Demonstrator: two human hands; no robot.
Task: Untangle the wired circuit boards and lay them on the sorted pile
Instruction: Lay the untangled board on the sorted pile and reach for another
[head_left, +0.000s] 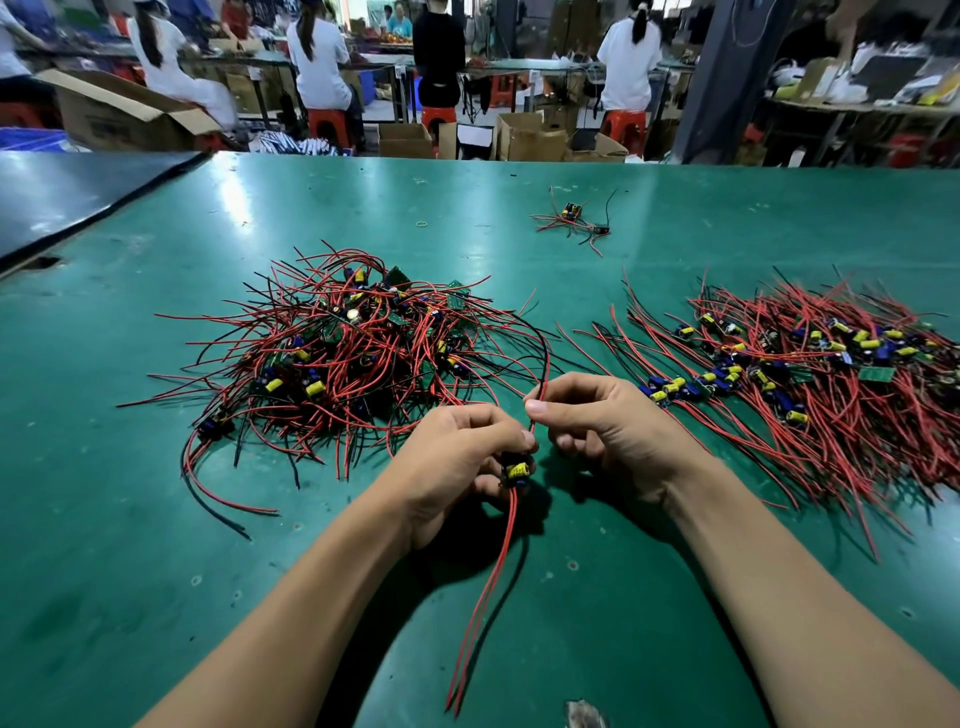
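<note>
1. Green table mat (130, 519): a flat, scuffed sheet, with glossy glare on the far side.
2. Tangled pile (353, 353), left of centre. I see thin red and black insulated wires looping every way. Small green boards with yellow barrel capacitors and blue parts are buried in it.
3. Left hand (452, 462), just right of that pile. Its fingers are curled round one circuit board (517, 472), gripping it at the fingertips.
4. The board is small and dark, with a yellow capacitor facing up. It pokes out past the fingertips on the hand's right side, and its shadow falls on the mat beneath.
5. Two red leads (483, 597) run from the board toward me. They are thin and nearly straight, side by side.
6. Right hand (602, 426): thumb and forefinger pinch the red-and-black wire pair (544, 374) just above the board. The other fingers are curled under. The pair arcs up and back toward the tangle.
7. Stray cluster (571, 221), far side. I make out a few wired boards, well apart from both piles.
8. Sorted pile (831, 374), right. Its wires are combed roughly parallel, with the boards in a band across the middle.
</note>
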